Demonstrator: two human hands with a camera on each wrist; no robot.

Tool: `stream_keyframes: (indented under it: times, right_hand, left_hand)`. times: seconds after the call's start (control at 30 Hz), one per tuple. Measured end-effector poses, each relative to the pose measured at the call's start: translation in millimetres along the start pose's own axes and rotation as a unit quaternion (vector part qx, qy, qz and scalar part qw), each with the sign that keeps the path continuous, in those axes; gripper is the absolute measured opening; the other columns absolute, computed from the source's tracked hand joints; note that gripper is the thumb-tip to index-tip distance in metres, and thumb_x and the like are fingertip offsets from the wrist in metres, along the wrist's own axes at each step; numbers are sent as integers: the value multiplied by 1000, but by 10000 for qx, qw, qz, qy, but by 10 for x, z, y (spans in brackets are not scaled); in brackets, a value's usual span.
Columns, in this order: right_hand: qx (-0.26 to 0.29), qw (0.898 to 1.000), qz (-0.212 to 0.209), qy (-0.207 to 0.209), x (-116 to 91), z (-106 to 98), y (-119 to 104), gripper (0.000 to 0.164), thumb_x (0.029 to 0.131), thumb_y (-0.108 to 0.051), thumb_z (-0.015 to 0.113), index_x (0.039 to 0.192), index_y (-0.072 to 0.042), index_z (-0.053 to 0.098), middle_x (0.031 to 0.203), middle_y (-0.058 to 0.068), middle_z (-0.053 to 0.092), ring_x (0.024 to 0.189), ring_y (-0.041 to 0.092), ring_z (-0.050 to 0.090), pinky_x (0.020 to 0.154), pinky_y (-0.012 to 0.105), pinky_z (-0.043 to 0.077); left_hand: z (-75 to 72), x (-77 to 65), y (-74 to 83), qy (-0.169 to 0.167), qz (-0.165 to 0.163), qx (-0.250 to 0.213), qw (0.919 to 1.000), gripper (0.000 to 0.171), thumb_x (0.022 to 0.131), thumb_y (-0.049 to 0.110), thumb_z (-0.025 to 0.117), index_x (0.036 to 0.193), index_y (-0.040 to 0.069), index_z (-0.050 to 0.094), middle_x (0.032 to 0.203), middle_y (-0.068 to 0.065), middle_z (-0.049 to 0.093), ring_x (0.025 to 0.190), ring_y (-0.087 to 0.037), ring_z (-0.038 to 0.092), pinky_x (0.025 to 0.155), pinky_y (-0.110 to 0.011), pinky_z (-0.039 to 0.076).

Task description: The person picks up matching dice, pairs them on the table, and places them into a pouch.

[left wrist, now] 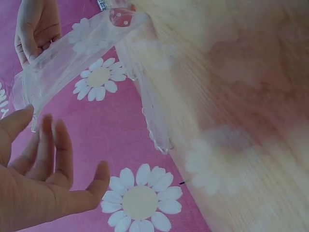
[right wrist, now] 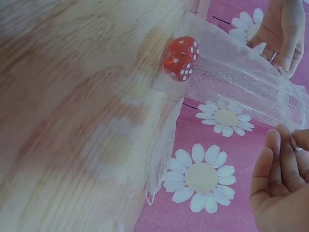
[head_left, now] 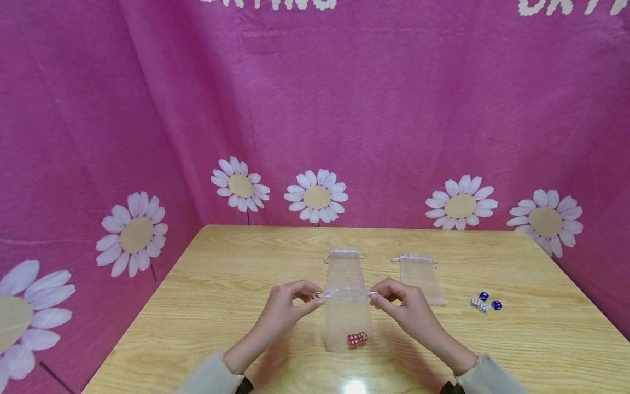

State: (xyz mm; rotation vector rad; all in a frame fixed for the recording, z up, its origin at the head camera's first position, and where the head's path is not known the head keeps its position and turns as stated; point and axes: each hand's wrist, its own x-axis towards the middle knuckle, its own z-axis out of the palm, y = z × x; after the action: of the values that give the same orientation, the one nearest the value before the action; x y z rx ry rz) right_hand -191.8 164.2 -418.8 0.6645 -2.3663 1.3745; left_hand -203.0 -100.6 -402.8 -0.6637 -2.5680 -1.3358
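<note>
Between the left hand [head_left: 291, 302] and the right hand [head_left: 406, 303], a sheer whitish mesh pouch [head_left: 339, 320] is held, its white drawstring [head_left: 371, 294] pinched by both; translucent red dice [head_left: 354, 340] are contained at its bottom. Closing seems underway; even outward pulling appears needed.

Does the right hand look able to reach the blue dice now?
Probably yes: nothing tall stands between the right hand and the blue dice, though it pinches a drawstring and should release that first.
</note>
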Motion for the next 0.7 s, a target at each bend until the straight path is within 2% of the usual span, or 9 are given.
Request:
stream_keyframes:
  times: [0.07,0.17,0.3,0.4,0.53,0.7]
  right_hand:
    - [-7,10000,-11,13,0,1,-3,6,90,-8,69,91,-13,70,75,2,73,67,4,63,59,23,52]
    - [-23,10000,-11,4,0,-3,-9,5,90,-8,68,91,-13,70,75,4,72,67,3,63,59,23,52]
    - [-153,9999,-46,-8,1,-24,-3,3,91,-9,67,91,-10,70,74,3,72,66,4,63,58,22,52]
    - [-313,9995,-33,46,4,-50,15,3,92,-11,67,90,-11,69,73,-4,71,66,4,63,57,23,52]
    - [-484,9987,1,130,8,-90,39,5,92,-11,66,90,-15,68,71,-8,68,65,7,63,55,23,51]
    - [-588,9980,81,237,8,-138,52,4,93,-11,66,89,-13,68,69,-9,67,63,9,64,54,23,50]
  left_hand:
    - [-5,-11,-5,30,27,-1,10000,8,87,18,74,92,12,75,83,-2,76,74,-6,66,67,-20,51]
    - [-25,-12,-4,122,-45,-37,9999,8,89,20,72,87,13,76,82,0,76,74,-4,64,71,-18,52]
    - [-62,0,-8,113,-453,-360,9983,10,89,21,71,89,12,76,86,-3,76,73,-4,62,68,-18,51]
    - [-87,11,-27,74,-721,-564,9958,12,90,21,70,91,10,75,87,-6,75,73,-6,59,64,-17,49]
    - [-112,26,-59,85,-808,-561,9951,12,91,21,70,92,10,75,86,-6,74,73,-8,59,63,-17,48]
    - [-147,30,-84,74,-877,-480,9950,10,91,20,69,91,11,74,87,-4,74,75,-8,60,65,-17,49]
